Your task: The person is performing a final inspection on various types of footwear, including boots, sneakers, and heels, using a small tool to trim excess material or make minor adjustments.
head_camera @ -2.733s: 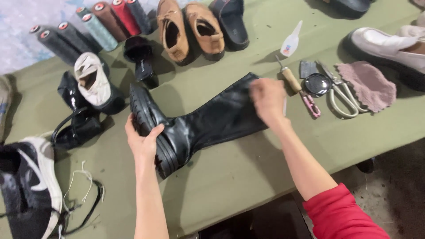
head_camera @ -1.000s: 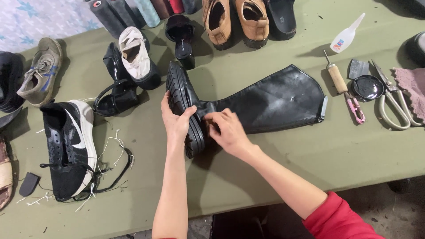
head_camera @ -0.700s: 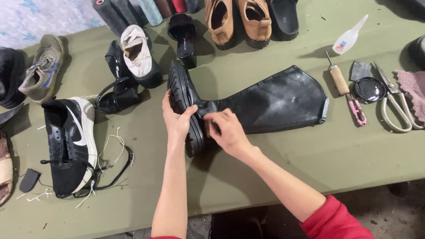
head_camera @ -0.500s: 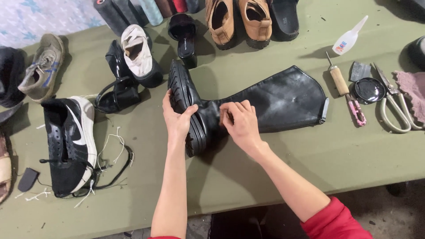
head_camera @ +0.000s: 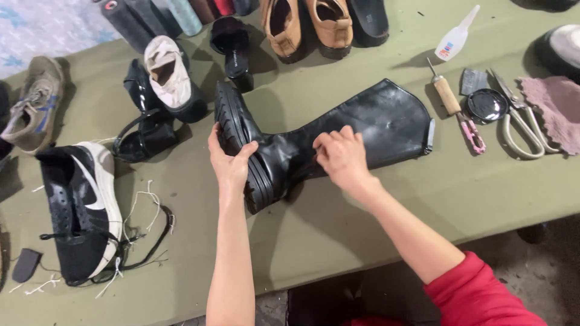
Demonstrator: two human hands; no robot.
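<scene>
Far left of the boot, a worn grey sneaker point(head_camera: 33, 105) and a black-and-white mesh sneaker with loose laces point(head_camera: 81, 211) lie on the green cloth-covered tabletop point(head_camera: 362, 211). Nearer the boot sit some small black shoes, one with a pale lining.

My left hand point(head_camera: 229, 163) is closed on the ridged sole of the tall black glossy leather boot point(head_camera: 386, 118). The thumb is on one side of the tread and the fingers wrap the other, so that grip holds the foot end firmly.

The boot lies on its side in the middle of the tabletop, right in front of me. Its long axis runs left to right and rises slightly away from me towards the right. The sole faces left into my palm, the toe seems to point away from me, and the open top of the shaft points right.

My right hand point(head_camera: 341, 157) rests on the shaft just above the ankle. The fingers are curled and pressing on the leather, but I cannot tell whether they pinch anything.

I judge this to be steadying and feeling over the ankle area. Further handling calls for the left grip to stop the sole from rolling.

Right of the boot's opening lie a wooden-handled awl point(head_camera: 447, 93), a round black tin point(head_camera: 486, 105), pale-handled scissors point(head_camera: 522, 130) and a pink cloth point(head_camera: 556, 108).
</scene>
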